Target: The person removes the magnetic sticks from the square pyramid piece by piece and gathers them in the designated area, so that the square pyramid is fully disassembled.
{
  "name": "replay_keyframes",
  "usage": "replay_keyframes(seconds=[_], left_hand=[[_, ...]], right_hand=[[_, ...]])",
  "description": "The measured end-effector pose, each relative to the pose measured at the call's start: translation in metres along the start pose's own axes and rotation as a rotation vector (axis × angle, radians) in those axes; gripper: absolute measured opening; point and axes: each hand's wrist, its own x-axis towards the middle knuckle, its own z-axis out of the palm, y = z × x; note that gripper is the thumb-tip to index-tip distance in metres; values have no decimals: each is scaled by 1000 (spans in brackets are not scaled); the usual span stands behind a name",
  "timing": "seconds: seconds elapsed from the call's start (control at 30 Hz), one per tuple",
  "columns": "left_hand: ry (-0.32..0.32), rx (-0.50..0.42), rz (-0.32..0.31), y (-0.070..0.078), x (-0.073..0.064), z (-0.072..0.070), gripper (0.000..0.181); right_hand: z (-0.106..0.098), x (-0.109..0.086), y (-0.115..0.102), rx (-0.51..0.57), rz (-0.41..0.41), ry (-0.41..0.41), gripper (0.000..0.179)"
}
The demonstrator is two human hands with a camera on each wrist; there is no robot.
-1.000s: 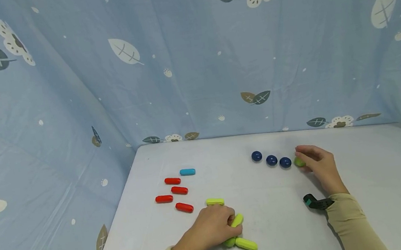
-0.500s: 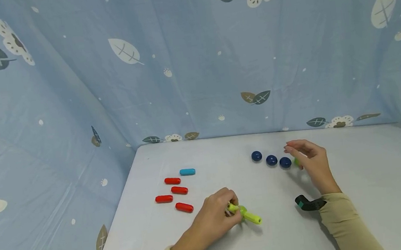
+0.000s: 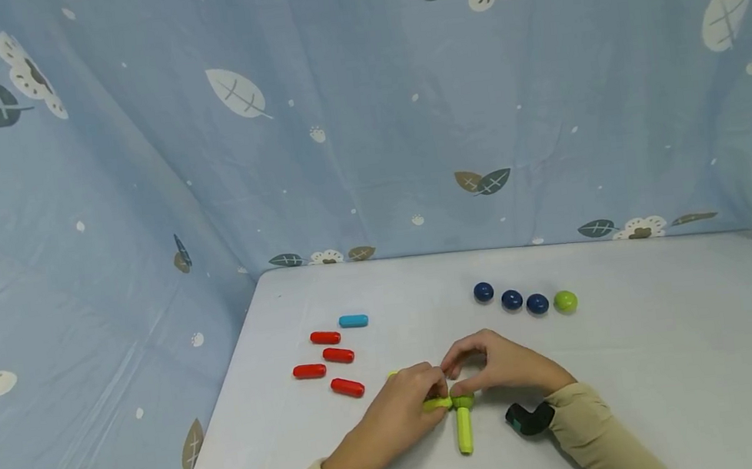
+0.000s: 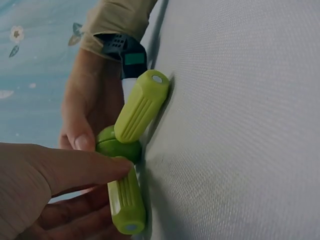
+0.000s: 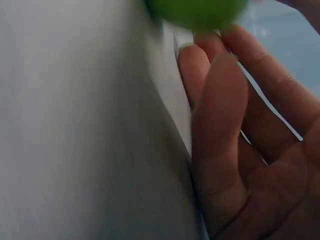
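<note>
My left hand (image 3: 396, 410) pinches a yellow-green rod (image 4: 127, 202), one of several magnetic-style building sticks. The rod's end meets a green ball (image 4: 117, 146). A second yellow-green rod (image 3: 465, 435) also joins that ball and points toward the front of the table. Close on the right is my right hand (image 3: 512, 364), its fingers loosely bent and its thumb tip right at the ball. In the right wrist view the green ball (image 5: 200, 10) shows blurred beyond the fingertips. Behind my left hand peeks the tip of another yellow-green rod (image 3: 393, 373), mostly hidden.
Several red rods (image 3: 338, 355) and one blue rod (image 3: 354, 320) lie at the left on the white table (image 3: 675, 355). Toward the back right, dark blue balls (image 3: 512, 299) form a row with a light green ball (image 3: 565, 302). A patterned blue curtain (image 3: 362, 112) surrounds the table.
My left hand has lifted the joined rods and ball from near the front and turned them. The right hand has left the light green ball in the row and come over beside the left.
</note>
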Motion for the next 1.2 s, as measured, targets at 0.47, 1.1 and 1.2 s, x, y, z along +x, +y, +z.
replay_keyframes(seconds=[0.47, 1.1, 1.2], left_hand=[[-18, 37, 0, 2, 2, -1, 8], [209, 124, -72, -23, 2, -37, 18], [265, 146, -92, -33, 3, -38, 18]], right_hand=[[7, 1, 2, 64, 0, -83, 14], [-1, 0, 6, 69, 64, -28, 15], [0, -1, 6, 70, 84, -26, 15]])
